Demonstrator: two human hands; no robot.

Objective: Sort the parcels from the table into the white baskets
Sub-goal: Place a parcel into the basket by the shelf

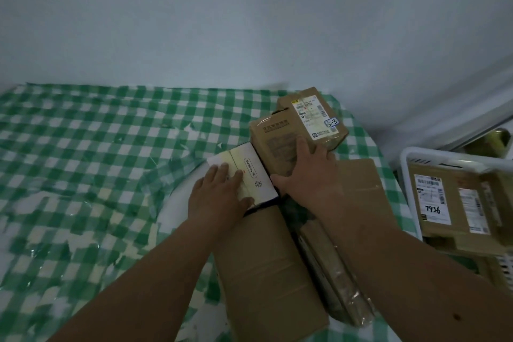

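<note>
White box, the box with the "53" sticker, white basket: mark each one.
White box (251,172): head view, on its top face.
Box with the "53" sticker (312,116): head view, on its shipping label.
White basket (405,172): head view, on its left rim.

Worn green-and-white checked tablecloth (83,153), pale plain wall (222,22) behind it
</note>
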